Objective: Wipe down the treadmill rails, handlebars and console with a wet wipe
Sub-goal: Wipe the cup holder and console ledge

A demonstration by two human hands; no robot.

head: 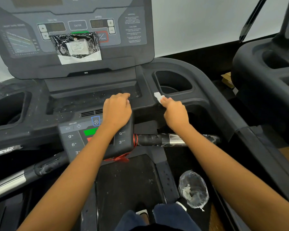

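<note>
I stand on a black treadmill facing its console. My right hand presses a small white wet wipe onto the console deck, just below the right cup holder. My left hand rests palm down on the top edge of the lower keypad panel, fingers curled over towards the dusty tray. A chrome and black handlebar runs right under my right forearm; another handlebar slants at lower left.
A plastic-wrapped packet is stuck on the console over its buttons. A red safety cord hangs below the keypad. Crumpled clear plastic lies by my right foot. A second treadmill stands close at right. The left cup holder is dusty.
</note>
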